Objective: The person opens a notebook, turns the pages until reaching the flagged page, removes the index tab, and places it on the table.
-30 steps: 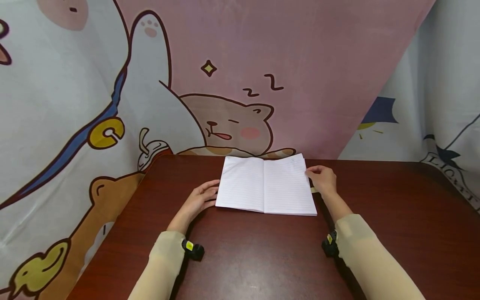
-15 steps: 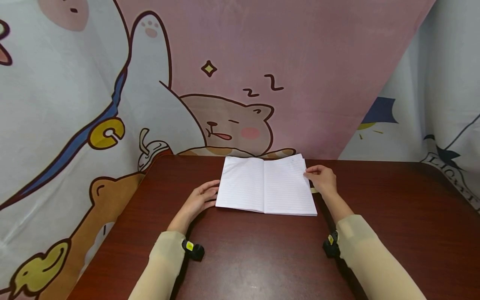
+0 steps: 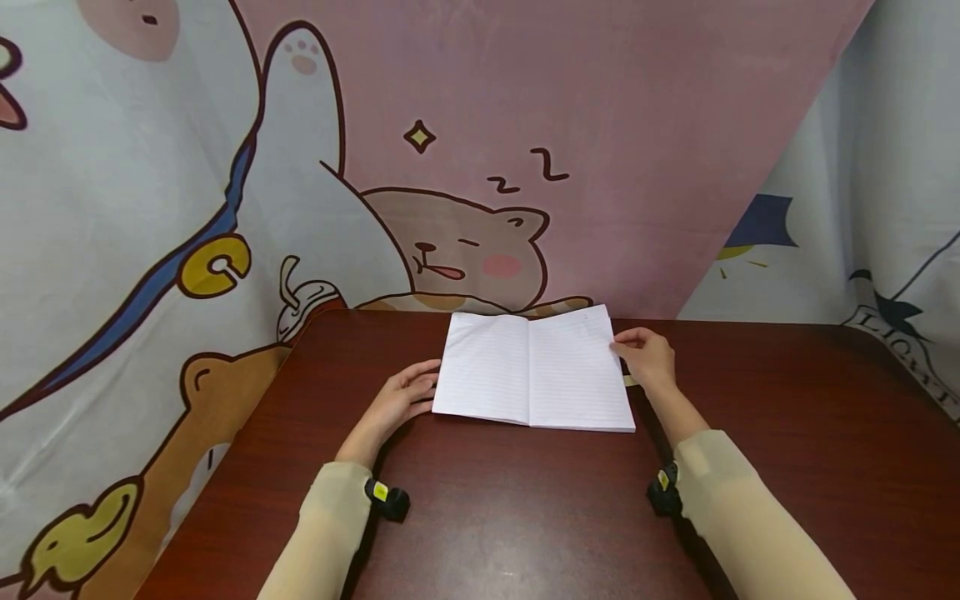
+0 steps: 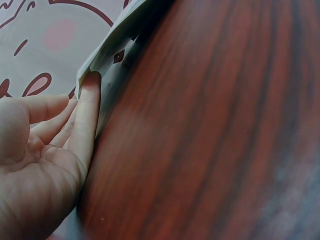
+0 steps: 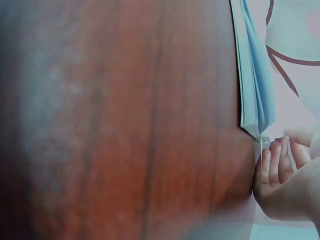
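Observation:
An open notebook [image 3: 487, 367] with lined white pages lies near the table's far edge, its right page [image 3: 577, 375] slightly raised at the top corner. My right hand [image 3: 648, 358] pinches the edge of that page between thumb and forefinger. Just below it, a short pale strap [image 3: 629, 381] sticks out from the notebook's right side. My left hand [image 3: 393, 396] rests at the left edge with its fingers loosely extended. In the left wrist view, one finger [image 4: 89, 100] of it reaches under the raised left edge of the notebook [image 4: 107, 47].
The dark reddish-brown wooden table [image 3: 480, 508] extends around the notebook. A cloth backdrop [image 3: 637, 150] printed with cartoon animals hangs right behind the table's far edge and along its left side. Each wrist wears a small black camera [image 3: 390, 502].
The top right corner of the right page has risen very slightly. Both hands stay in nearly the same places at the notebook's sides.

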Available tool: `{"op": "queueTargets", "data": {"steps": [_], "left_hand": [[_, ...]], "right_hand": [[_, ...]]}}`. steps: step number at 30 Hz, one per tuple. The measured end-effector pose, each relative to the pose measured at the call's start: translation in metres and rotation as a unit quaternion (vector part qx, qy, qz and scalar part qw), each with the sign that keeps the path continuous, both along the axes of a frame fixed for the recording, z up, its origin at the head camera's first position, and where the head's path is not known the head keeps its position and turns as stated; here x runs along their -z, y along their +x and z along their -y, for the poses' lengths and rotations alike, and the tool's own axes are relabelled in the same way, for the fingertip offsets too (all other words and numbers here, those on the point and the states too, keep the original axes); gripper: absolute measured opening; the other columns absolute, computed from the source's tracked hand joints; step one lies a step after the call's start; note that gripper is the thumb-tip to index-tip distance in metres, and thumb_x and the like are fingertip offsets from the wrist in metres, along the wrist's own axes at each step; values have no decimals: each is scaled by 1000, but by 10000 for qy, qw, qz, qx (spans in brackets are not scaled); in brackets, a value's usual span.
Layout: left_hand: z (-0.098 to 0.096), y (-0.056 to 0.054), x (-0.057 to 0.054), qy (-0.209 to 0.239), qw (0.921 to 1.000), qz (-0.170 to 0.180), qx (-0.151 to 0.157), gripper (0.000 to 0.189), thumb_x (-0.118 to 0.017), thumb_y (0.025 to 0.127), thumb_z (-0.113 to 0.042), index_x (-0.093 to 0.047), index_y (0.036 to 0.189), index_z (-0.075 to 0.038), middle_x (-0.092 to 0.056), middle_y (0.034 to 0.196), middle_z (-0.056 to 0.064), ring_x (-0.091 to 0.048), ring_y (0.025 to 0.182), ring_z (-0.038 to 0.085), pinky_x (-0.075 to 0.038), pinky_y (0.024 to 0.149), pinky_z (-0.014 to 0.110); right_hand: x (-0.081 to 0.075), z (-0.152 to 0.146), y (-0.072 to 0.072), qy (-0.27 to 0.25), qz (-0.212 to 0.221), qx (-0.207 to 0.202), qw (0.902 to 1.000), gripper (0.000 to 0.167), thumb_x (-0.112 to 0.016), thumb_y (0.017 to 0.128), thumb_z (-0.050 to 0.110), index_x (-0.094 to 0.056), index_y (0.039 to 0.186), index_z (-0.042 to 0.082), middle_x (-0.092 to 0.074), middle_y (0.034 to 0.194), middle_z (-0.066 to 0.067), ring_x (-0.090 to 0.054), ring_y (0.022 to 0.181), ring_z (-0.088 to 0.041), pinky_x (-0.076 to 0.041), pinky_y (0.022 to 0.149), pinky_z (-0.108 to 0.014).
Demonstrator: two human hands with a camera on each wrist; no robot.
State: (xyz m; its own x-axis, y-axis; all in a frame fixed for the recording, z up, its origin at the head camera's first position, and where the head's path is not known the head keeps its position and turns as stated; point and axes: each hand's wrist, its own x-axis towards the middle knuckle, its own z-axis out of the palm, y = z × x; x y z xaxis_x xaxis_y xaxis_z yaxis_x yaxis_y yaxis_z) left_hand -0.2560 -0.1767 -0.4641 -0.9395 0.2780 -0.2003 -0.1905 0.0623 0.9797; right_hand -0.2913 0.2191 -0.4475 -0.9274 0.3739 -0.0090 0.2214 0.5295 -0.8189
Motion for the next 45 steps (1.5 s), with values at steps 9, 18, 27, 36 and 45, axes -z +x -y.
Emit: {"op": "queueTargets", "data": {"steps": [9,18,27,36,45], "left_hand": [[0,0,-1,-22,10000,-1,6,46,-42,107,-12,-38,153,-11,-45,152,21,-60,122,21,-55,92,30],[1,-1,0,-28,10000,-31,50,46,-43,107,-14,-38,153,-11,-46,151,21,-60,122,21,-55,92,29],[0,-2,0,-45,10000,-29,20,45,-44,107,-14,-40,152,-11,-47,150,20,-60,123,22,-55,92,29],[1,-3,0,-79,9999,-82,44,46,-43,107,-13,-38,153,-11,-47,150,21,-60,121,21,-55,90,28],[2,-1,1,-72,9999,-106,92,48,-42,107,-12,-34,154,-9,-44,151,24,-60,119,20,-55,90,27]], "right_hand": [[-2,-2,3,95,-11,-109,9999,26,-67,94,24,-73,110,5,-66,126,-19,-52,105,-30,-38,78,-30],[-2,-1,4,-204,-142,-384,9990,28,-67,95,24,-73,114,5,-67,123,-18,-64,98,-27,-45,68,-15],[-4,-1,7,-398,-241,-752,9961,29,-64,97,25,-72,117,4,-66,128,-18,-63,96,-25,-49,68,-13],[-5,1,11,-655,-199,-1265,9896,30,-59,100,19,-68,122,1,-61,134,-21,-55,109,-27,-47,71,-13],[-4,2,12,-595,-483,-1681,9828,27,-56,97,5,-70,120,0,-67,123,-21,-52,91,-9,-45,69,-18]]}}
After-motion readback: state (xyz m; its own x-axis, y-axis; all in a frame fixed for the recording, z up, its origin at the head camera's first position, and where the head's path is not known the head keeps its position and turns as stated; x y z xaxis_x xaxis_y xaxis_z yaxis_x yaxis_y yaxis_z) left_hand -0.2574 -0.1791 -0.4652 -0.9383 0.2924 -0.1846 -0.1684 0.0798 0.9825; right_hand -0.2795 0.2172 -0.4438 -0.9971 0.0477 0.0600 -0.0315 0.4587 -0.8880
